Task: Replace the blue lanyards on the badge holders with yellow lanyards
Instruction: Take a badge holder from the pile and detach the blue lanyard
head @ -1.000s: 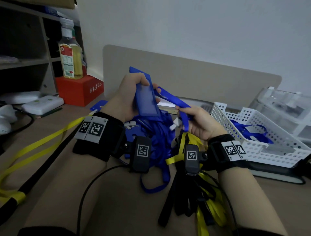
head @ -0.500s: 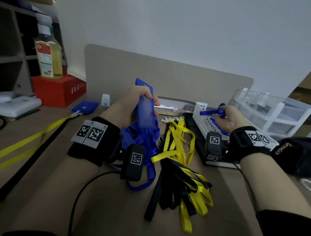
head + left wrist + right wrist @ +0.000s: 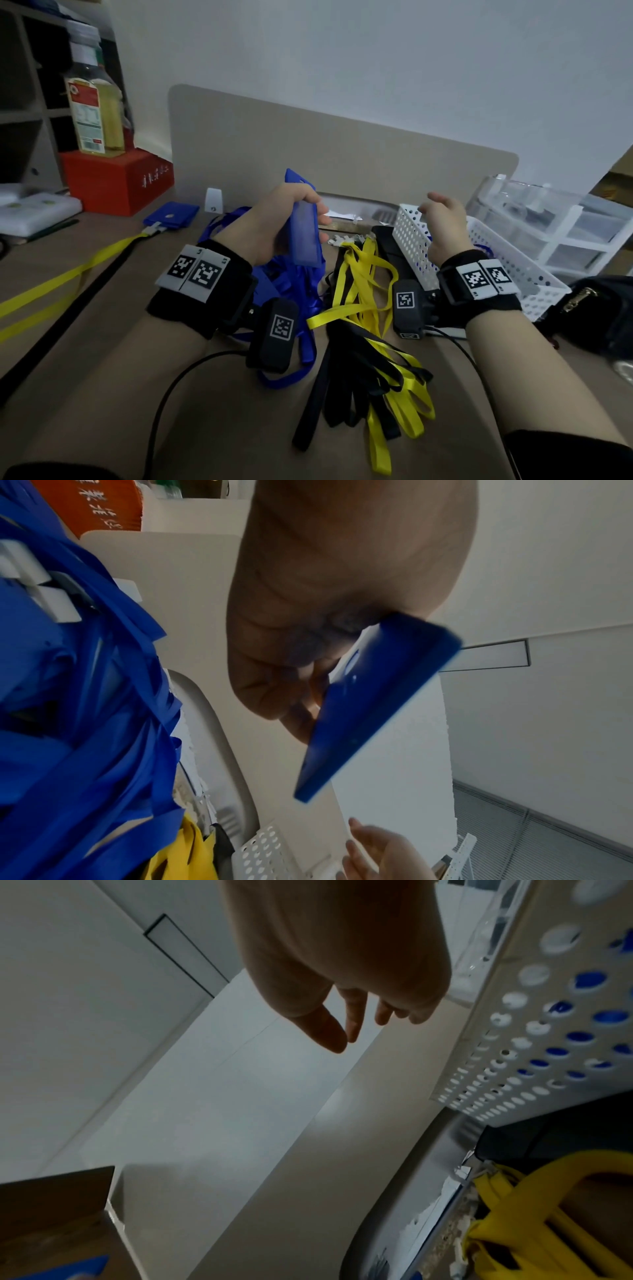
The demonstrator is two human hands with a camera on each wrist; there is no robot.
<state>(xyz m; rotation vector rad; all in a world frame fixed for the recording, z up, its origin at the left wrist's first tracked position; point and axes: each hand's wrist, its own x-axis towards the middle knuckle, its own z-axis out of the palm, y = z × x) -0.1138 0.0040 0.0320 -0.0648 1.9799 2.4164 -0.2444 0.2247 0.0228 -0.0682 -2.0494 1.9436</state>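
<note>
My left hand [image 3: 274,219] grips a blue badge holder [image 3: 303,226] upright above a heap of blue lanyards [image 3: 291,284]; the left wrist view shows the holder [image 3: 359,704] pinched between thumb and fingers, no lanyard on it. My right hand [image 3: 442,219] hovers over the near end of a white perforated basket [image 3: 411,240], fingers spread and holding nothing, as the right wrist view confirms [image 3: 356,1020]. Blue lanyards show through the basket's holes [image 3: 582,1037]. A tangle of yellow lanyards [image 3: 363,284] and black lanyards [image 3: 349,383] lies on the desk between my forearms.
Another blue badge holder [image 3: 171,214] on a yellow lanyard [image 3: 68,277] lies at the left. A red box [image 3: 116,181] with an oil bottle [image 3: 94,113] stands back left. Clear drawers [image 3: 555,222] sit back right, a black bag [image 3: 599,315] at the right, a beige divider [image 3: 342,157] behind.
My right hand carried the detached blue lanyard to the white basket and has let it go, fingers now spread. My left hand keeps holding the blue badge holder.
</note>
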